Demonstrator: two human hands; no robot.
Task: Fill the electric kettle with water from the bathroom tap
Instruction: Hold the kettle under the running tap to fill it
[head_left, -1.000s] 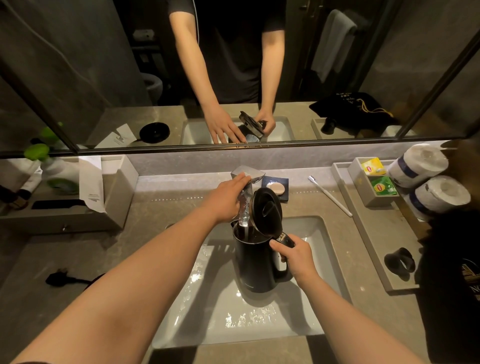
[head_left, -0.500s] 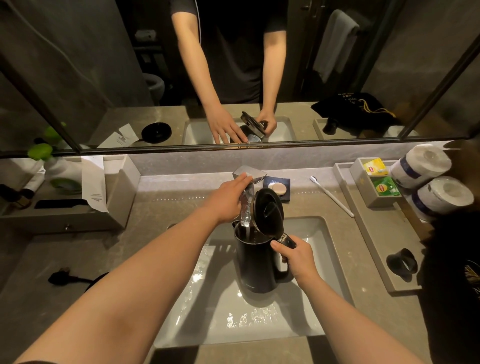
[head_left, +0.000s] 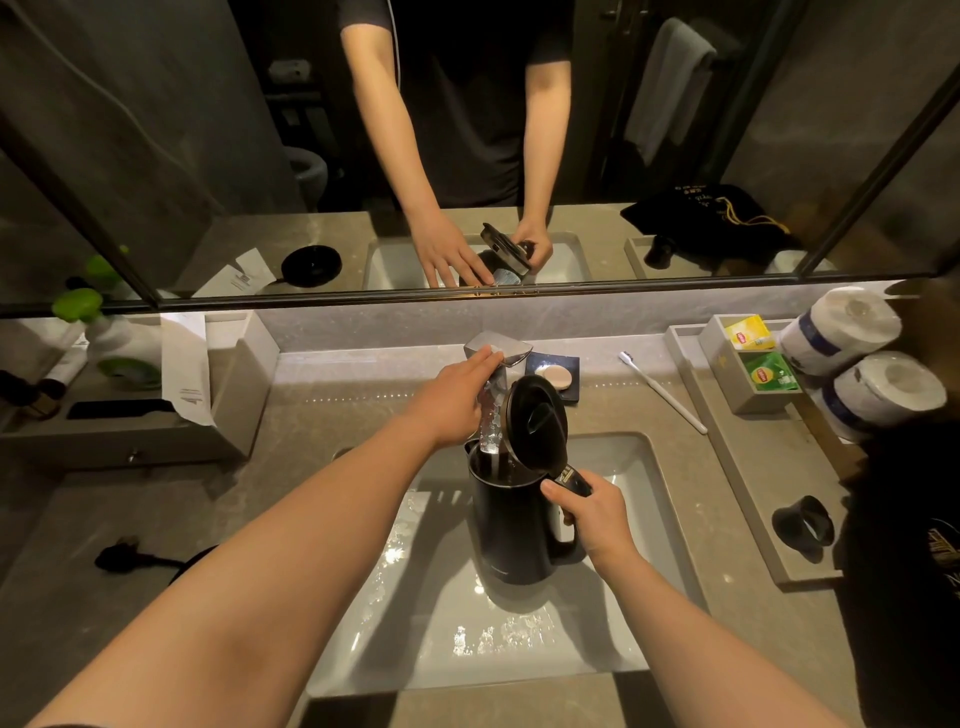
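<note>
The black electric kettle (head_left: 511, 525) stands upright in the white sink (head_left: 519, 639), its round lid (head_left: 536, 422) swung up and open. My right hand (head_left: 595, 512) is closed around the kettle's handle. My left hand (head_left: 452, 397) rests on the chrome tap (head_left: 505, 349), fingers laid along its left side. A stream of water (head_left: 490, 421) runs from the tap's spout down into the kettle's mouth. How much water the kettle holds is hidden.
The kettle's base and plug (head_left: 122, 556) lie on the counter at left, near a tissue box (head_left: 218, 364). A soap dish (head_left: 553, 375) and toothbrush (head_left: 662, 392) sit behind the sink. A tray at right holds tea bags (head_left: 753, 358), paper rolls (head_left: 852, 358) and a black cup (head_left: 802, 527).
Hands and kettle stay where they were. Water keeps running into the kettle. The view has shifted only slightly.
</note>
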